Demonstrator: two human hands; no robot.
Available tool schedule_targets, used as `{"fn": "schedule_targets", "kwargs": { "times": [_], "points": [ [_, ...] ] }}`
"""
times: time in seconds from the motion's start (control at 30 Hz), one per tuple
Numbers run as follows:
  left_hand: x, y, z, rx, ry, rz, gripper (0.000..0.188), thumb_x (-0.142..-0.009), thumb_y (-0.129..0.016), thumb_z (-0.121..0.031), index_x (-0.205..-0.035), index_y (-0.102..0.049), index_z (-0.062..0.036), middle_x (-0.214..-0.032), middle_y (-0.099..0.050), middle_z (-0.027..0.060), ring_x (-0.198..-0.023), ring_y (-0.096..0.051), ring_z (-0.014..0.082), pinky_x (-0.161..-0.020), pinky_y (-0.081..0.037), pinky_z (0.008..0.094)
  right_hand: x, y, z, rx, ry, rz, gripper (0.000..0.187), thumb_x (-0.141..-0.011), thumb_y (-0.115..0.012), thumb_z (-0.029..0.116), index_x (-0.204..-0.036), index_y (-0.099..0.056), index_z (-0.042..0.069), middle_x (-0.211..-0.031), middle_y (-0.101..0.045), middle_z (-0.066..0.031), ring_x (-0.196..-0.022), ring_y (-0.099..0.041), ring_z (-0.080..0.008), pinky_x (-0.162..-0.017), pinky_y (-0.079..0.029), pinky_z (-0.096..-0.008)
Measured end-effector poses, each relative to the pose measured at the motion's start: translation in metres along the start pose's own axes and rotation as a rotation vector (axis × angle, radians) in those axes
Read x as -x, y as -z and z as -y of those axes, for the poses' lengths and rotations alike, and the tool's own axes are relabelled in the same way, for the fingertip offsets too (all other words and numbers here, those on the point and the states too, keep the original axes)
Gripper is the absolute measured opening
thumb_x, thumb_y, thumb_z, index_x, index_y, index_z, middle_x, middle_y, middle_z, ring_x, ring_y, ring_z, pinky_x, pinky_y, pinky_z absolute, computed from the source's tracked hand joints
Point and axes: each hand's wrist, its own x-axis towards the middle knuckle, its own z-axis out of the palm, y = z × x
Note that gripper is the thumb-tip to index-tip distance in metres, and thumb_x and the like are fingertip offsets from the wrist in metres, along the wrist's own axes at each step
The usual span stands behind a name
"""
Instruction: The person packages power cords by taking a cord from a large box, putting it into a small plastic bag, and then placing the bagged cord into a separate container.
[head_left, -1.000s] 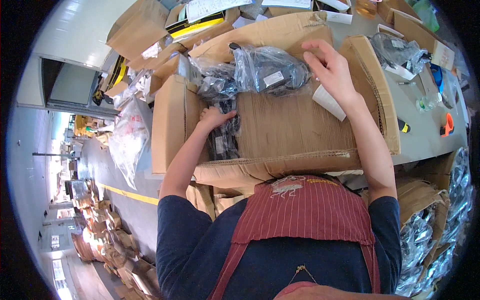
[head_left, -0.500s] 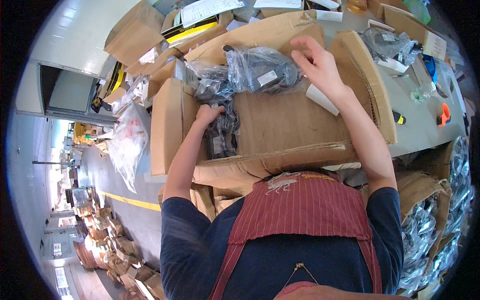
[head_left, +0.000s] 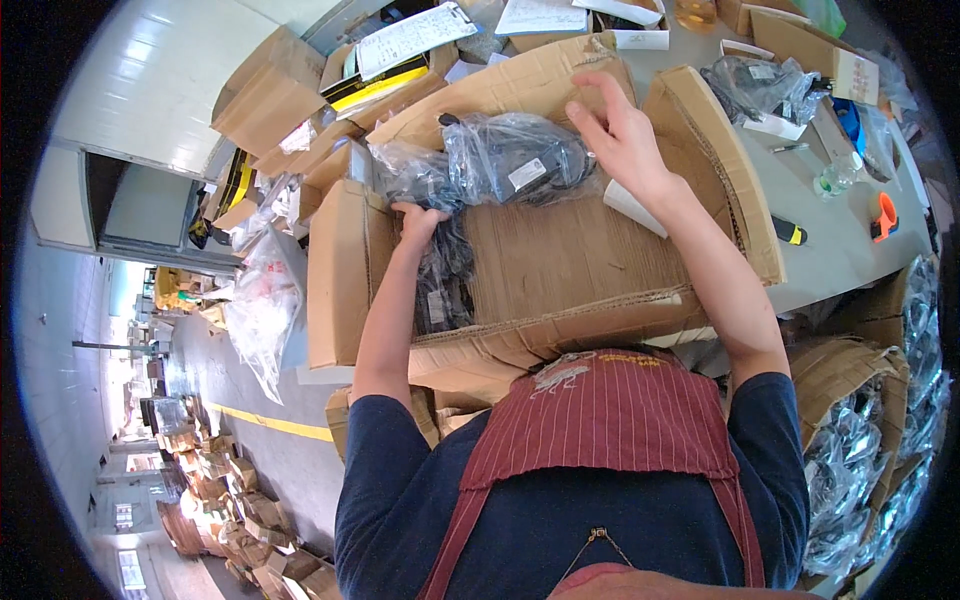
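An open cardboard box (head_left: 560, 270) in front of me holds several black parts in clear plastic bags. My left hand (head_left: 420, 228) reaches over its left side, thumb and forefinger spread, touching the bagged part (head_left: 420, 185) in the far left corner. Below that hand, another bagged black part (head_left: 440, 285) lies along the left wall. A larger bagged black part (head_left: 520, 160) with a white label sits against the far wall. My right hand (head_left: 622, 145) hangs over the box's far right, open, with its fingers loosely curved and nothing in them. Beneath it is a white rolled piece (head_left: 635, 208).
On the grey table (head_left: 815, 265) to the right are an orange ring-shaped tool (head_left: 884, 218), a black-and-yellow tool (head_left: 789, 231) and a clear bottle (head_left: 838, 178). A clipboard (head_left: 415, 40) lies on boxes behind. A carton of bagged parts (head_left: 845, 460) stands at lower right.
My left hand has moved farther along the box's left side, toward the far corner, and its fingers have spread. The right hand stays raised and empty. The view has shifted slightly.
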Motion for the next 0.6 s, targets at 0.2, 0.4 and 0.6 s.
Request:
{"fn": "schedule_targets", "kwargs": {
  "times": [0.2, 0.4, 0.6],
  "points": [
    [0.056, -0.012, -0.060, -0.538, 0.052, 0.052, 0.143, -0.058, -0.086, -0.043, -0.138, 0.013, 0.0233, -0.141, -0.040, 0.0340, -0.133, -0.041, 0.0431, -0.113, -0.026, 0.0507, 0.001, 0.004, -0.009, -0.010, 0.004, -0.001, 0.038, -0.094, -0.060, 0.024, -0.126, -0.046, 0.009, -0.061, -0.056, -0.0112, -0.057, -0.057, -0.0292, -0.059, -0.044, -0.0413],
    [0.016, 0.020, -0.042, -0.585, 0.047, 0.126, 0.134, -0.062, -0.083, -0.038, -0.134, 0.007, 0.0293, -0.127, -0.052, 0.0366, -0.123, -0.052, 0.0448, -0.104, -0.042, 0.0431, -0.001, -0.004, -0.007, 0.015, 0.052, -0.006, 0.039, -0.094, -0.059, 0.026, -0.126, -0.045, 0.008, -0.062, -0.058, -0.0121, -0.060, -0.060, -0.0321, -0.059, -0.046, -0.0426],
    [0.010, -0.011, 0.010, -0.329, 0.020, -0.021, 0.134, -0.063, -0.085, -0.029, -0.138, 0.013, 0.0219, -0.133, -0.044, 0.0392, -0.130, -0.042, 0.0436, -0.114, -0.027, 0.0378, -0.005, 0.000, -0.002, 0.036, 0.072, -0.068, 0.040, -0.094, -0.057, 0.027, -0.127, -0.043, 0.008, -0.067, -0.062, -0.0156, -0.066, -0.064, -0.0374, -0.062, -0.048, -0.0466]
  ]
}}
